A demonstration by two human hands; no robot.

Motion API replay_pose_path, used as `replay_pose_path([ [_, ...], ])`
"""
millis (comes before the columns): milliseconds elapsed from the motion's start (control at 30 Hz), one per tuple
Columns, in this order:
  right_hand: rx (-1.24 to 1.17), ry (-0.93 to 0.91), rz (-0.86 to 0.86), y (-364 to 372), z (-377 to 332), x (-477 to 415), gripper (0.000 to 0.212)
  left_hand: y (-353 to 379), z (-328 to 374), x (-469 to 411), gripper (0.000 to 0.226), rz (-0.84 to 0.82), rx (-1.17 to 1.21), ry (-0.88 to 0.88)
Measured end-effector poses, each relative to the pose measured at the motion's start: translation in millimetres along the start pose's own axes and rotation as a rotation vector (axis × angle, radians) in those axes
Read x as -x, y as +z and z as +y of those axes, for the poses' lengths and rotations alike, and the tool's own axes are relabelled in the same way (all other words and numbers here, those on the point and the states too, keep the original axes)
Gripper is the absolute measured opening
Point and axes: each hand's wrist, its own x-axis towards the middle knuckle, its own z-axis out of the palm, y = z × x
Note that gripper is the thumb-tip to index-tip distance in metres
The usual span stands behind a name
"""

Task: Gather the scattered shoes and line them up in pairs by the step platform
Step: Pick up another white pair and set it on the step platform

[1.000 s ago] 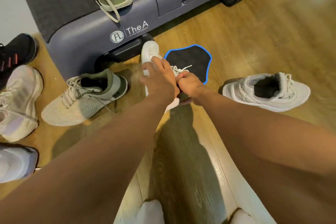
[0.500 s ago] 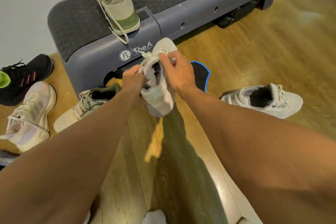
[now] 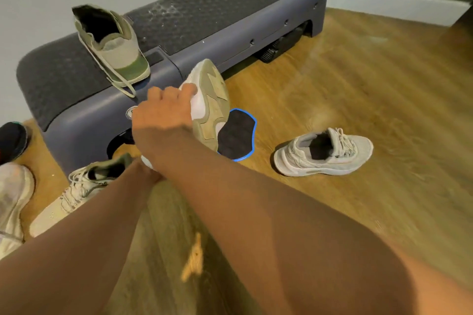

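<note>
My right hand (image 3: pixel 163 115) grips a white shoe (image 3: pixel 212 100) held in the air, its tan sole turned up and to the right. My left hand (image 3: pixel 144 174) meets the shoe's heel end, its fingers mostly hidden under my right forearm. The held shoe hovers in front of the grey step platform (image 3: pixel 84 123). Its matching white shoe (image 3: pixel 325 153) lies on the wooden floor to the right. A beige and olive shoe (image 3: pixel 115 51) stands on the platform's top, and its mate (image 3: pixel 74 194) lies on the floor in front of the platform.
A black disc with a blue rim (image 3: pixel 238 135) lies on the floor under the held shoe. At the far left are a black shoe (image 3: pixel 11 138) and a pale worn shoe (image 3: pixel 11 199). A white baseboard (image 3: pixel 384 5) runs at the back right.
The white shoe was lifted off the floor by both hands and turned over, so its sole now faces up. My view has swung to the right.
</note>
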Motion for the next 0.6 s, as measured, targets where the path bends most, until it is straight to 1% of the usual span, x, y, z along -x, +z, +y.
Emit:
replay_pose_path([
  [33,-0.064,0.027,0.010,2,9,-1,0.039,6,-8,4,0.038,-0.135,0.022,-0.082],
  [67,-0.158,0.064,0.031,6,23,1,0.039,11,-15,4,0.030,-0.313,0.092,-0.145],
  [100,-0.273,0.100,0.061,12,39,3,0.038,16,-29,0,0.026,-0.341,0.065,-0.089],
  [133,-0.379,0.124,0.084,18,56,6,0.037,21,-38,-4,0.029,-0.314,0.042,-0.056],
  [167,-0.459,0.140,0.089,24,73,11,0.036,26,-41,-8,0.033,-0.265,0.003,-0.075],
  [233,-0.563,0.211,0.046,39,104,19,0.039,41,-41,-12,0.033,-0.178,-0.084,-0.065],
  [267,-0.609,0.276,0.012,46,118,24,0.042,49,-37,-10,0.033,-0.152,-0.134,-0.024],
  [333,-0.675,0.407,-0.064,57,137,32,0.046,62,-26,-1,0.027,-0.157,-0.161,0.083],
  [367,-0.693,0.451,-0.095,61,144,35,0.044,68,-22,4,0.022,-0.165,-0.178,0.128],
  [433,-0.763,0.513,-0.136,63,157,41,0.031,80,-16,12,0.016,-0.182,-0.253,0.201],
  [467,-0.855,0.541,-0.175,62,165,44,0.025,86,-14,14,0.016,-0.194,-0.293,0.228],
  [500,-0.995,0.578,-0.249,61,174,47,0.023,90,-13,17,0.017,-0.201,-0.331,0.241],
  [567,-1.341,0.679,-0.382,57,191,58,0.021,97,-12,17,0.016,-0.186,-0.383,0.254],
  [600,-1.441,0.748,-0.365,58,199,64,0.015,99,-13,17,0.016,-0.176,-0.402,0.273],
])
